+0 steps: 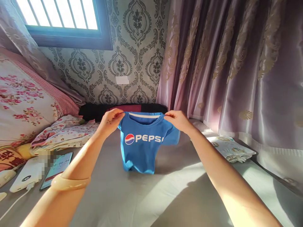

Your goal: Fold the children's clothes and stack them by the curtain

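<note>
A small blue T-shirt [139, 154] with a white PEPSI print and round logo hangs upright between my hands, front towards me. My left hand [111, 120] pinches its shoulder at the left of the collar. At the collar's right side, my right hand [177, 119] grips the other shoulder between thumb and fingers. The neck opening shows a white inner band. One sleeve droops below my right hand, and the hem hangs just over or against the grey bed sheet [106, 195]; I cannot tell whether it touches. A pale bangle circles my left forearm.
On the left lie a phone [56, 170], a white power bank [26, 176] with a cable, patterned clothes [68, 132] and a floral pillow [26, 97]. A folded white cloth [234, 148] rests at right beside the curtain [224, 63]. Dark fabric [94, 111] lies along the wall.
</note>
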Motion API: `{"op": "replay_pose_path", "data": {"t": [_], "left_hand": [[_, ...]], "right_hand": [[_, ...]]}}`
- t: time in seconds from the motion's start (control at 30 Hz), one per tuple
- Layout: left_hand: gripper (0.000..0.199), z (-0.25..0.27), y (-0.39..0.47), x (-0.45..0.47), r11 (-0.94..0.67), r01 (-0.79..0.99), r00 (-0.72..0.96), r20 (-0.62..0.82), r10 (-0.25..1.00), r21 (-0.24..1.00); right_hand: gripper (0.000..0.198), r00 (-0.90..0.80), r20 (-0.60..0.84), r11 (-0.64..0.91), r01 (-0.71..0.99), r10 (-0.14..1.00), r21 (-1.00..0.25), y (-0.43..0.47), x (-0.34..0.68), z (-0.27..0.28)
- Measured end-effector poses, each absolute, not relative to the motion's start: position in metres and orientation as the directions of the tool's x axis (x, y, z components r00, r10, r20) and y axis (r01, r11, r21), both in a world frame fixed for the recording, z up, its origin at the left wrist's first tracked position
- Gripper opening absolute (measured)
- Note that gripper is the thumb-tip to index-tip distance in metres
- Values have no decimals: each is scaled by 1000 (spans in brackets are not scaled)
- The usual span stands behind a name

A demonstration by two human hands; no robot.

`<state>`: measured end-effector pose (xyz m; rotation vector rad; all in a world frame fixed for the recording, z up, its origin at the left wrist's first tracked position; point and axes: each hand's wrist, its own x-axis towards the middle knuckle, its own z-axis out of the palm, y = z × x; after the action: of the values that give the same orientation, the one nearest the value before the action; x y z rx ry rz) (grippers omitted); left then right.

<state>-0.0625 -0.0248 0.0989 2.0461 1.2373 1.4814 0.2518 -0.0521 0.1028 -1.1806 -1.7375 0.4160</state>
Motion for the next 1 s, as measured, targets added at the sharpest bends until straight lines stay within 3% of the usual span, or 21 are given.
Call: {"op": "replay_pose_path", "data": {"t": [0.1,0.17,0.3,0.43,0.53,0.63,0.77,0.87,0.93,1.0], "left_hand": [[27,131,-36,-61,-678,495,-56,798,600,544],[25,148,-38,-62,-690,565,-64,857,511,454],[21,161,-23,-67,-673,650,191,781,595,353],[24,163,-3,-67,-608,730,-15,896,444,313],[20,166,5,-64,-556,783,9,888,460,280],[18,171,12,-60,-512,793,-88,893,441,331],[12,174,17,-54,-529,771,-96,887,452,353],[13,174,18,-51,-505,768,-182,890,418,394],[14,174,19,-50,-532,762,-96,877,471,369],[15,174,19,-50,-524,754,-141,877,460,396]], "right_hand": [[23,58,739,587,567,671,-577,-56,251,130],[21,52,814,609,636,578,-473,-56,249,140],[11,-174,806,640,709,566,-296,-44,245,145],[10,-60,903,605,761,427,-236,-26,243,149],[12,-128,892,583,794,434,-170,-16,240,156],[16,-61,924,538,827,378,-166,-10,237,162],[22,-139,875,508,851,464,-134,-3,235,167],[21,-56,914,460,875,403,-150,2,236,169],[21,-80,899,451,882,430,-137,5,236,169],[21,-103,885,451,883,453,-128,6,234,169]]}}
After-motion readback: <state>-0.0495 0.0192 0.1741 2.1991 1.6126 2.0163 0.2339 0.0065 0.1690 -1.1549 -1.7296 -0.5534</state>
